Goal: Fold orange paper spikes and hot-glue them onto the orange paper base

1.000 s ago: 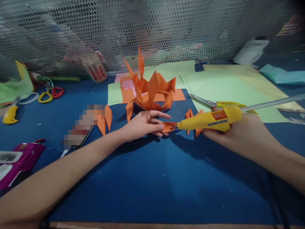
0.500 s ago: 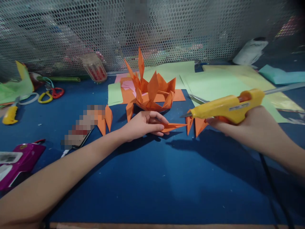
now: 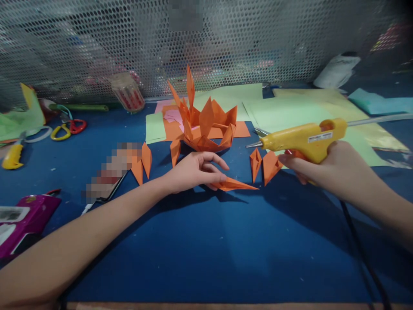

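Observation:
In the middle of the head view, my left hand (image 3: 196, 172) pinches a pointed folded orange paper piece (image 3: 237, 185) between thumb and fingers, its tip aimed right. My right hand (image 3: 322, 161) is wrapped round the handle of a yellow glue gun (image 3: 297, 137); a clear glue stick (image 3: 380, 119) sticks out of its back. The gun's metal nozzle points left, above and apart from the held piece. Behind my left hand stands an orange folded-paper crown-like ring (image 3: 213, 125) with upright points. Below the nozzle lie two loose orange folded pieces (image 3: 256, 165).
More orange pieces (image 3: 146, 159) lie beside a blurred-out phone (image 3: 109, 176) at left. A purple device (image 3: 30, 219), scissors (image 3: 69, 129) and a yellow cutter (image 3: 13, 156) lie farther left. Green paper sheets (image 3: 284, 112) spread behind. A jar (image 3: 127, 92) stands by the perforated metal screen (image 3: 226, 43).
The orange piece in my left hand has tilted, its tip swinging down toward me. My right hand has drawn the glue gun slightly up and levelled it, away from the piece.

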The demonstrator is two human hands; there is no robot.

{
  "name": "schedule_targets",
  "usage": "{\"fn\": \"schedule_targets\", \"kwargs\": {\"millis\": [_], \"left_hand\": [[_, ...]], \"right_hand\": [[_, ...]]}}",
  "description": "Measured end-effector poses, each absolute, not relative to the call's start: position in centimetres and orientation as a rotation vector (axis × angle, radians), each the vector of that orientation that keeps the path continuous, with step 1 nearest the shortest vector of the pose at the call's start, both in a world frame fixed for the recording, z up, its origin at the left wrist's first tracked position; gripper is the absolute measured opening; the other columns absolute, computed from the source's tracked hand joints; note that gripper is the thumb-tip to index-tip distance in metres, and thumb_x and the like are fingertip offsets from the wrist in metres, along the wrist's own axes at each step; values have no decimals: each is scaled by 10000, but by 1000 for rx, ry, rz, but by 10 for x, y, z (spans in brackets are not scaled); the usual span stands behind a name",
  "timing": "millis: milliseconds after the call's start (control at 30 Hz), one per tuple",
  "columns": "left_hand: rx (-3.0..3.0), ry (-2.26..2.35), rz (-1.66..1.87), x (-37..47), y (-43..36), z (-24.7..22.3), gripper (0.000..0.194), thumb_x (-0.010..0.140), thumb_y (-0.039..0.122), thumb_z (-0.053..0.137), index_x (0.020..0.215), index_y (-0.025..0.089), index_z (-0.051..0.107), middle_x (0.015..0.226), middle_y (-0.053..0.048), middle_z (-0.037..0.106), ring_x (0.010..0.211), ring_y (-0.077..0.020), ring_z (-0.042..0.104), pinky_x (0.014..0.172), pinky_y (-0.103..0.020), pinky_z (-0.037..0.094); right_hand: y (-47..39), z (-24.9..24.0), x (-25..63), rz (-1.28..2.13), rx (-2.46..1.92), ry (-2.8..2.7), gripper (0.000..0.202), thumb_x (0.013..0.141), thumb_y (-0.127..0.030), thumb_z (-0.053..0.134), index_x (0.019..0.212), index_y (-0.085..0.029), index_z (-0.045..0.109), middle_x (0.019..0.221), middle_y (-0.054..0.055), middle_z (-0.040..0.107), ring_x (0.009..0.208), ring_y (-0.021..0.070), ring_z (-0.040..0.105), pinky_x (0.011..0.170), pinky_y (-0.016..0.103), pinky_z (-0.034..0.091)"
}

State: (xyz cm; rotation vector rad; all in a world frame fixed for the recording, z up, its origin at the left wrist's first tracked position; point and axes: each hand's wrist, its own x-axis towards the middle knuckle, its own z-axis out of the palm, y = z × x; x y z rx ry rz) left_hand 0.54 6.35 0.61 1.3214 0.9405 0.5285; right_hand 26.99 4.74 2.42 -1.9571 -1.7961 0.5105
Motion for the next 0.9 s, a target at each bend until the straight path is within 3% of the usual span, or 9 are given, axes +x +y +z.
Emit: {"fn": "schedule_targets", "kwargs": {"millis": [533,800,900], "left_hand": [[1435,873,554,6,60,7,194,726,113,677,879,159,568,655,15,663,570,-95,639,533,-176,511],[1431,900,512,8,63,8,108,785,175,658,879,120,659,780,-23,690,660,-76,640,651,-196,532],[1465,910,501,6,64,5,194,794,238,674,953,130,647,842,-41,700,739,-103,657,724,-240,535]], "right_hand": [[45,22,271,503,-1864,-1867,367,623,-572,597,549,-221,520,418,-4,533,407,151,500,388,277,343],[45,22,269,494,-1761,-1873,376,618,-599,613,616,-226,570,506,17,576,477,197,549,400,295,348],[45,20,270,493,-1745,-1874,363,615,-590,617,606,-231,560,524,19,586,499,211,570,398,299,359]]}}
